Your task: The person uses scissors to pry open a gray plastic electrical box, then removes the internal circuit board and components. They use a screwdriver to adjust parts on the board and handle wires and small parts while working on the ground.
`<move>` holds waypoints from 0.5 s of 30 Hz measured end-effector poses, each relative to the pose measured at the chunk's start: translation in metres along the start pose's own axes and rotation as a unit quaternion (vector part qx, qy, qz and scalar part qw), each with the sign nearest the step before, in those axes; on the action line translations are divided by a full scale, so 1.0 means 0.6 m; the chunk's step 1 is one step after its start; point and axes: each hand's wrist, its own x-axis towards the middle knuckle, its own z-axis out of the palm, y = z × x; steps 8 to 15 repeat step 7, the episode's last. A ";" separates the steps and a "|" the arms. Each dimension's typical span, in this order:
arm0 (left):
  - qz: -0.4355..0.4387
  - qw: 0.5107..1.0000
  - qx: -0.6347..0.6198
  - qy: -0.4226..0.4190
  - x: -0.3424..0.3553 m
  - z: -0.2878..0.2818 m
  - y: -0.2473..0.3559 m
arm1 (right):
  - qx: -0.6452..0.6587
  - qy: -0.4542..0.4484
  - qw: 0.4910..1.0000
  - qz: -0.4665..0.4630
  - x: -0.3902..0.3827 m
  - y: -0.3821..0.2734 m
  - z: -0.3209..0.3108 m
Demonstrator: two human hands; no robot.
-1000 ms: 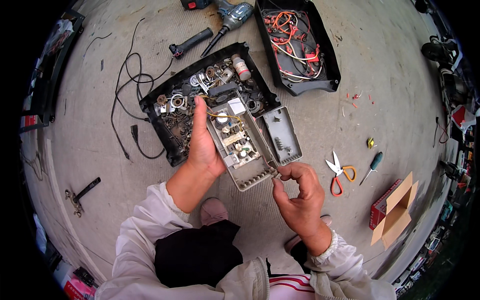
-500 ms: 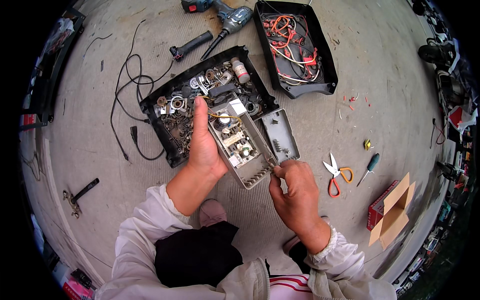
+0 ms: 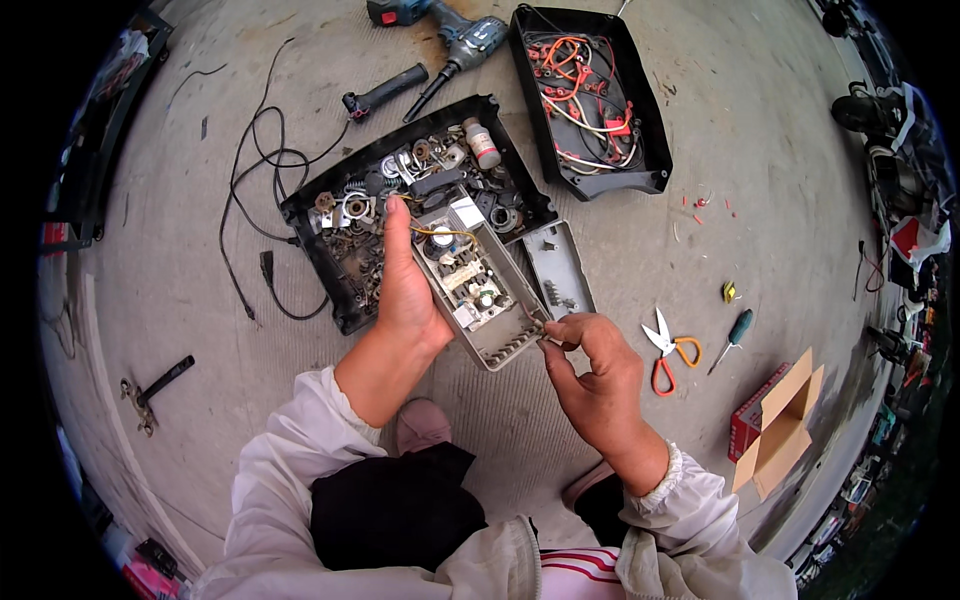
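My left hand (image 3: 408, 300) is wrapped round the left side of an open grey plastic housing (image 3: 515, 349), its thumb stretched up along the edge. Inside sits a circuit board (image 3: 468, 284) with a round capacitor, white parts and a yellow wire at its upper end. At the housing's lower right corner, my right hand (image 3: 598, 378) pinches with thumb and forefinger; what is between the fingertips is too small to make out. Behind the housing lies a matching grey cover (image 3: 560, 268), hollow side up with small pegs.
Beyond the housing, a black tray (image 3: 325, 275) holds metal parts and a small bottle (image 3: 482, 143). Another black tray (image 3: 620, 183) contains wires. A cordless power tool (image 3: 470, 42) lies farther off. Rightward are scissors (image 3: 664, 345), a screwdriver (image 3: 738, 330) and an open carton (image 3: 775, 430).
The housing has shifted slightly up and left in my left hand. My right hand has moved slightly to the right, its fingertips still at the housing's lower right corner.
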 end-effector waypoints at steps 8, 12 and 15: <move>-0.003 1.000 0.008 0.000 0.003 -0.008 0.005 | 0.132 0.045 0.982 0.129 -0.025 -0.003 0.012; -0.003 1.000 0.008 0.000 0.003 -0.008 0.005 | 0.132 0.045 0.982 0.129 -0.025 -0.003 0.012; -0.003 1.000 0.008 0.000 0.003 -0.008 0.005 | 0.132 0.045 0.982 0.129 -0.025 -0.003 0.012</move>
